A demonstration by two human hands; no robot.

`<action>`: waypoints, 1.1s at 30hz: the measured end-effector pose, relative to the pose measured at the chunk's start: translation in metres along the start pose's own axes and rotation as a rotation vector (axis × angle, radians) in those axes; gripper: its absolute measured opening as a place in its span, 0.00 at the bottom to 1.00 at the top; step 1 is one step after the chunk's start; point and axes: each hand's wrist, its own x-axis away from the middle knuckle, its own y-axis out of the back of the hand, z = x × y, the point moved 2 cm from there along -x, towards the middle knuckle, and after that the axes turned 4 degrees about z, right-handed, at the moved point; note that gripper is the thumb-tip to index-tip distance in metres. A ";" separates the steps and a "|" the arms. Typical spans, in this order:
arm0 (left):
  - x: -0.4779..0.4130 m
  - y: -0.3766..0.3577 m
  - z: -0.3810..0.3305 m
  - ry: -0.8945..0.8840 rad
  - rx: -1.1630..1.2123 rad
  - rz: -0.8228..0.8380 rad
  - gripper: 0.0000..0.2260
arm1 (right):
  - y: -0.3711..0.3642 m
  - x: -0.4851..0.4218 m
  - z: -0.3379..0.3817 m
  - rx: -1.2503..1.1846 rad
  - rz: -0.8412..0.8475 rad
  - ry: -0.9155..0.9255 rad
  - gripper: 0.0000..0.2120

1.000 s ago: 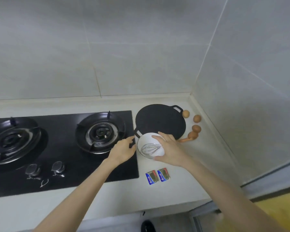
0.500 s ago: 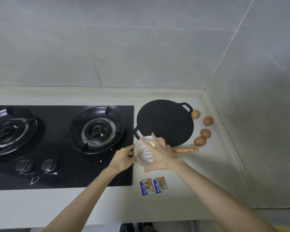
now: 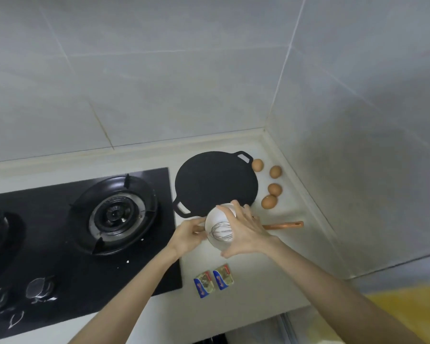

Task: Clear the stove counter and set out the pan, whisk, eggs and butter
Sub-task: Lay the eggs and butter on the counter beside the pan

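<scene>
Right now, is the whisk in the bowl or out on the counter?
In. The whisk wires sit inside the white bowl, its orange handle sticking out rightward past the right hand.

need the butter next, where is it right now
In the head view the two butter packets lie side by side on the counter, just right of the stove, below the white bowl.

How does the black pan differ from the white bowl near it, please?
The black pan is wide and flat; the white bowl is smaller and deeper. The pan has two loop handles; the bowl shows none. The pan lies empty on the counter; the bowl contains a whisk head and is held by the left hand and right hand. Both are round.
</scene>
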 end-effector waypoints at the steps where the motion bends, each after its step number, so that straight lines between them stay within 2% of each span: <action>1: -0.005 -0.005 -0.006 -0.014 0.020 0.032 0.17 | 0.001 0.004 -0.008 -0.018 -0.005 -0.026 0.56; 8: -0.046 -0.063 -0.041 0.024 0.153 0.266 0.20 | 0.012 0.048 -0.064 -0.081 -0.074 -0.307 0.56; 14: -0.074 -0.107 -0.056 0.089 0.194 0.415 0.14 | 0.005 0.075 -0.108 -0.182 -0.048 -0.505 0.59; 21: -0.084 -0.140 -0.071 0.084 0.248 0.510 0.17 | -0.004 0.092 -0.134 -0.242 -0.048 -0.594 0.60; 29: -0.088 -0.149 -0.079 0.112 0.289 0.485 0.21 | -0.005 0.090 -0.143 -0.278 -0.104 -0.623 0.58; 33: -0.088 -0.145 -0.076 0.117 0.250 0.478 0.19 | -0.007 0.093 -0.145 -0.278 -0.105 -0.597 0.59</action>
